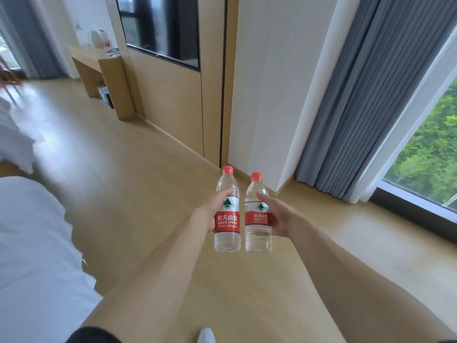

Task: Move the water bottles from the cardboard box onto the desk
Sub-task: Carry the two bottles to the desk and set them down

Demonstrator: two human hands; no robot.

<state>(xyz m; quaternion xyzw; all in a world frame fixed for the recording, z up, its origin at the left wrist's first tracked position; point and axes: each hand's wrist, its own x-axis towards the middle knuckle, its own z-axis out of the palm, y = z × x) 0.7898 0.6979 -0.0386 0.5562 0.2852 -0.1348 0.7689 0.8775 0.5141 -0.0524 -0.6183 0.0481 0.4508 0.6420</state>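
Observation:
I hold two clear water bottles with red caps and red labels upright, side by side, out in front of me above the wooden floor. My left hand (214, 209) grips the left bottle (227, 220) around its label. My right hand (278, 215) grips the right bottle (258, 219) the same way. The wooden desk (99, 58) stands far off at the upper left against the wall, with a kettle and small items on top. No cardboard box is in view.
A white bed (32, 243) fills the lower left. A wall panel with a dark screen (160, 28) runs along the back. Grey curtains (366, 107) and a big window (430, 149) are on the right. Open floor (111, 157) leads towards the desk.

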